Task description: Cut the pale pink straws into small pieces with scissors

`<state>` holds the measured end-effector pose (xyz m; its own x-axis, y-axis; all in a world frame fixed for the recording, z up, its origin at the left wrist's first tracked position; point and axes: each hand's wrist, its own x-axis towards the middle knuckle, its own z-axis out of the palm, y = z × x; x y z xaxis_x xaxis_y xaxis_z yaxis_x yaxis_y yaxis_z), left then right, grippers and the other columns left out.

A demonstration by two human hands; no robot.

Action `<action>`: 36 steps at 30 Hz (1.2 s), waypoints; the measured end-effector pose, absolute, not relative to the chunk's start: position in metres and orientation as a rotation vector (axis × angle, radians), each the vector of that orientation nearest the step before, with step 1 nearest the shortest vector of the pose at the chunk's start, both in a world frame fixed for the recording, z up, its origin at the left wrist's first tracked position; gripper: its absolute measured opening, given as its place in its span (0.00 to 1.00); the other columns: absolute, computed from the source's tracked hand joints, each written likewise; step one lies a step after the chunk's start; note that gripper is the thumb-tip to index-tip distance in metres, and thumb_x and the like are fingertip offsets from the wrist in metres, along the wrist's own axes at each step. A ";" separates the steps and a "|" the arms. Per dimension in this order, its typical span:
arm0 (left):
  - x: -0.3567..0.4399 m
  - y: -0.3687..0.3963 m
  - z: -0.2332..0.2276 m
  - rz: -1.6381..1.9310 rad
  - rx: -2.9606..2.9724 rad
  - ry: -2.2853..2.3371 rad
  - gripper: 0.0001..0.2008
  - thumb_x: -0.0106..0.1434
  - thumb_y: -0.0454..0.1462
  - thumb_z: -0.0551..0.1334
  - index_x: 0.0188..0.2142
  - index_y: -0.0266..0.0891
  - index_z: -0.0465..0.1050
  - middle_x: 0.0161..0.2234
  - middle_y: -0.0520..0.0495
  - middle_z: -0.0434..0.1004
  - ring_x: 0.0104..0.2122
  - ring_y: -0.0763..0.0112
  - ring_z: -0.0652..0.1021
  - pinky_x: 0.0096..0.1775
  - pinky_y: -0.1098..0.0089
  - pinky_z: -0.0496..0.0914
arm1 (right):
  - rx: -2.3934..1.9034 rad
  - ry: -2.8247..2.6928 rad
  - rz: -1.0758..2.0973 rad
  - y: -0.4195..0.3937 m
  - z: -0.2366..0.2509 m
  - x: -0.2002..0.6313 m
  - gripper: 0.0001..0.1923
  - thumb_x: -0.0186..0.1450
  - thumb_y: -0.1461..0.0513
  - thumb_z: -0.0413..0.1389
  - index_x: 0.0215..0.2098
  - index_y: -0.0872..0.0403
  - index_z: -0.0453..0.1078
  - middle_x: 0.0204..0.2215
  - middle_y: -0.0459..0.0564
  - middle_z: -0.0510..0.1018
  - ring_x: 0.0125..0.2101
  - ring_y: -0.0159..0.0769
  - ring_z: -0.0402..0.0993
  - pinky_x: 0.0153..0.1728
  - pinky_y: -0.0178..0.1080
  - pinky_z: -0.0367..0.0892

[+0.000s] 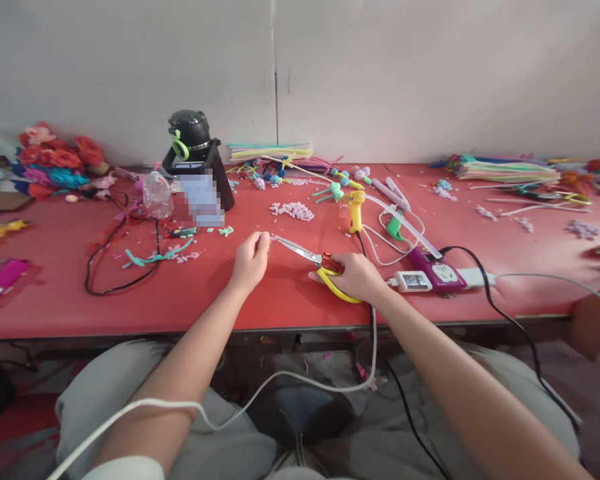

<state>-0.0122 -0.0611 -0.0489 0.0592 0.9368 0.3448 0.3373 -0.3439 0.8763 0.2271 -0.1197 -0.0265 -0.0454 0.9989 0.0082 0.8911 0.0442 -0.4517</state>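
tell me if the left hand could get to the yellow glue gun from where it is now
Probably yes. The left hand pinches something small at the scissors' tip, and the yellow glue gun stands farther back to its right. The scissor blades lie partly between them.

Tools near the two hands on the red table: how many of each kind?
Scissors, in the right hand: 1
Glue gun: 1
Power strip: 1
Black bottle: 1
Total: 4
The left hand pinches something too small to tell.

Your single head camera looks forward and down from your seat, close over the red table (55, 300). It faces the white wall (430, 73) behind, with your lap at the bottom edge.
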 end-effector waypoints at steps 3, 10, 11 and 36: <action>-0.012 -0.061 -0.050 1.293 1.743 1.273 0.19 0.70 0.49 0.52 0.27 0.42 0.59 0.22 0.53 0.59 0.22 0.74 0.64 0.25 0.72 0.61 | -1.906 -2.023 0.464 -0.119 -0.027 0.228 0.30 0.54 0.34 0.56 0.21 0.50 0.60 0.19 0.45 0.66 0.21 0.32 0.59 0.24 0.36 0.51; -0.011 -0.062 -0.048 1.274 1.748 1.274 0.19 0.70 0.50 0.52 0.27 0.42 0.59 0.22 0.53 0.58 0.23 0.73 0.64 0.26 0.71 0.62 | -1.910 -2.044 0.479 -0.117 -0.027 0.228 0.31 0.54 0.34 0.56 0.21 0.51 0.59 0.18 0.44 0.66 0.21 0.31 0.58 0.23 0.36 0.50; -0.012 -0.062 -0.048 1.269 1.749 1.273 0.19 0.70 0.50 0.52 0.27 0.42 0.60 0.22 0.53 0.58 0.23 0.73 0.64 0.25 0.71 0.62 | -1.910 -2.042 0.485 -0.117 -0.027 0.228 0.31 0.54 0.34 0.56 0.21 0.51 0.59 0.18 0.44 0.66 0.21 0.31 0.58 0.23 0.36 0.50; -0.010 -0.067 -0.042 1.250 1.821 1.353 0.19 0.72 0.47 0.50 0.26 0.42 0.56 0.21 0.54 0.59 0.22 0.73 0.64 0.27 0.69 0.59 | -1.888 -2.038 0.469 -0.118 -0.030 0.229 0.30 0.55 0.35 0.56 0.21 0.51 0.59 0.18 0.44 0.64 0.20 0.30 0.55 0.23 0.36 0.49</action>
